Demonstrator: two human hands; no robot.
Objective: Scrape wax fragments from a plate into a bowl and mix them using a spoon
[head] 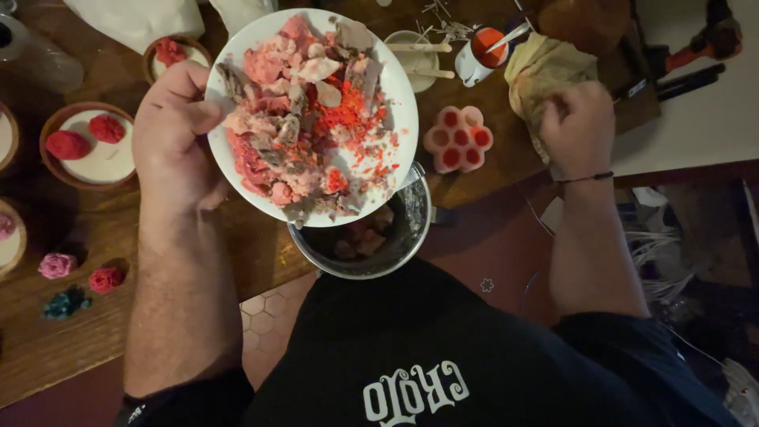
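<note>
Plate (395, 103) of wax scraps (304, 119) sitting above pot (403, 229); flower mould (458, 138) lying right of plate on tabletop (253, 245); bowls (87, 146) lying left.

One white round plate (395, 95) at twelve o'clock, one dark metal pot (403, 237), three small wax roses (57, 265) at nine o'clock, two bare hands (170, 134).

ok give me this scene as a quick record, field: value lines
left hand: left hand grips the rim of a white plate
plate contents: pink, red and grey wax chunks
below plate: metal pot at the table edge, a few chunks inside
right hand: right hand closed on a yellowish cloth
between the hands: flower-shaped mould with red fill
left side: wooden bowl with white wax and red roses
surface: wooden table
</note>
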